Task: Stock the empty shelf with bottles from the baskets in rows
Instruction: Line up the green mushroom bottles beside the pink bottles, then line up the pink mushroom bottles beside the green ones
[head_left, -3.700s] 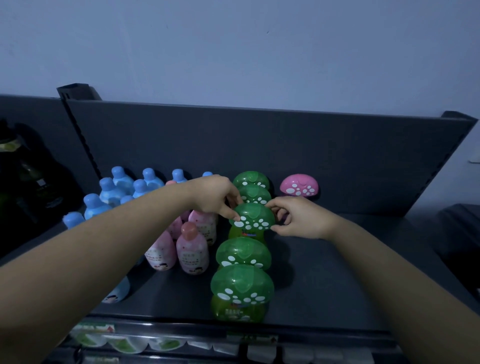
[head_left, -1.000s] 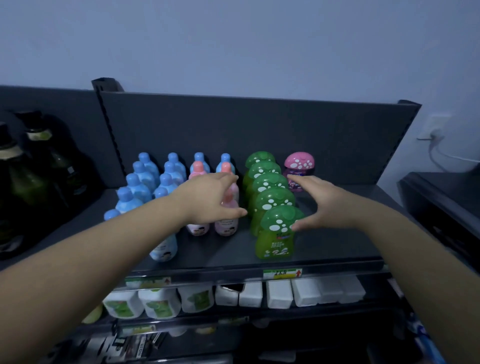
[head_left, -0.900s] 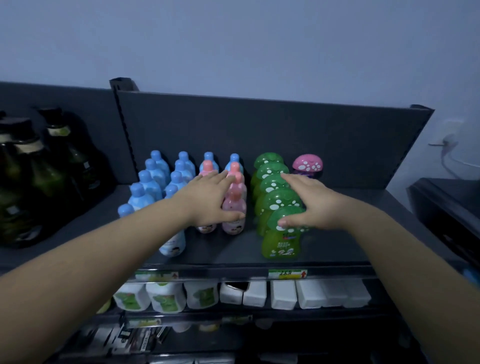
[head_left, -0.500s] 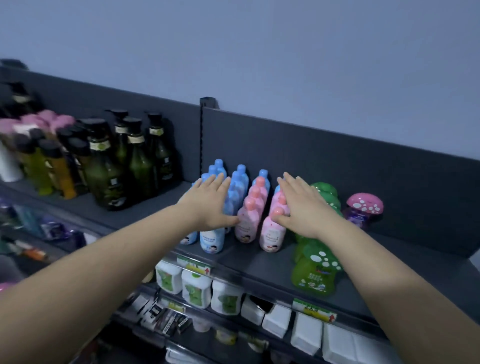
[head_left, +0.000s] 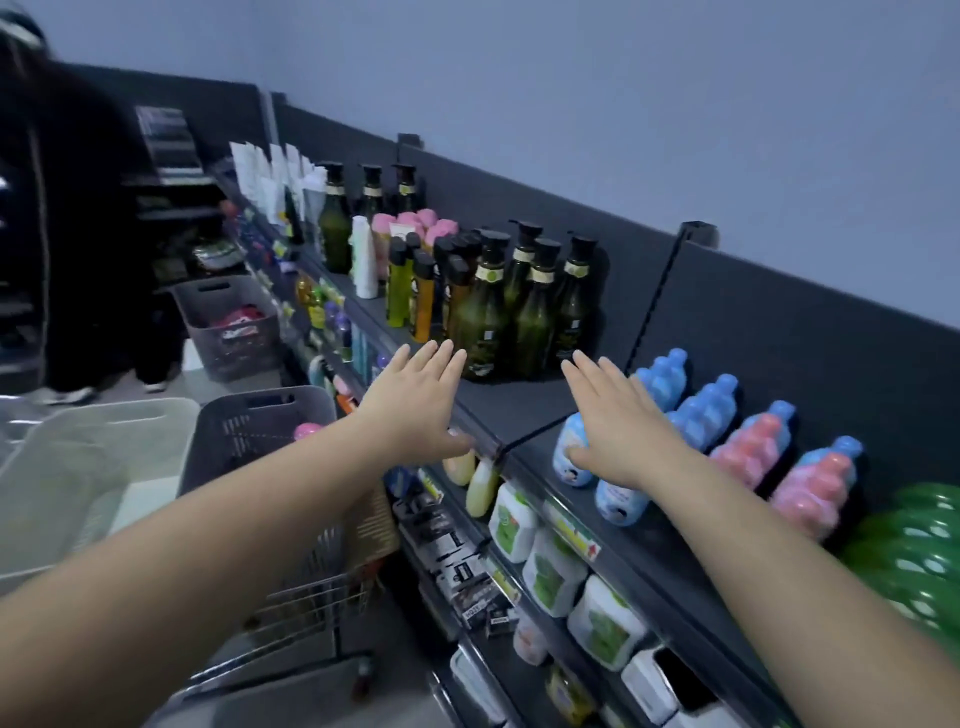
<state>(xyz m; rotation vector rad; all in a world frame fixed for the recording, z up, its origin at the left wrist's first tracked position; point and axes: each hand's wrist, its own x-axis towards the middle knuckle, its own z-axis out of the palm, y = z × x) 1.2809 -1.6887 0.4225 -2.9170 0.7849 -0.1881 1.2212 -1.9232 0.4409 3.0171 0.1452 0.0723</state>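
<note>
Head view: both my arms reach forward, palms down. My left hand (head_left: 415, 402) is over the shelf (head_left: 498, 402) front edge and my right hand (head_left: 618, 421) is before the blue bottles (head_left: 698, 415). My fingers are straight, slightly spread, holding nothing. Pink bottles (head_left: 753, 447) and green bottles (head_left: 919, 540) stand in rows to the right. Labels are too blurred to read. Bare shelf lies between my hands, and a grey basket (head_left: 249, 431) sits lower left.

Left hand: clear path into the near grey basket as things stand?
Probably yes. The left hand is open and empty, just to the right of the grey basket. The basket's top is uncovered and nothing shows between them. Its contents are mostly hidden.
</note>
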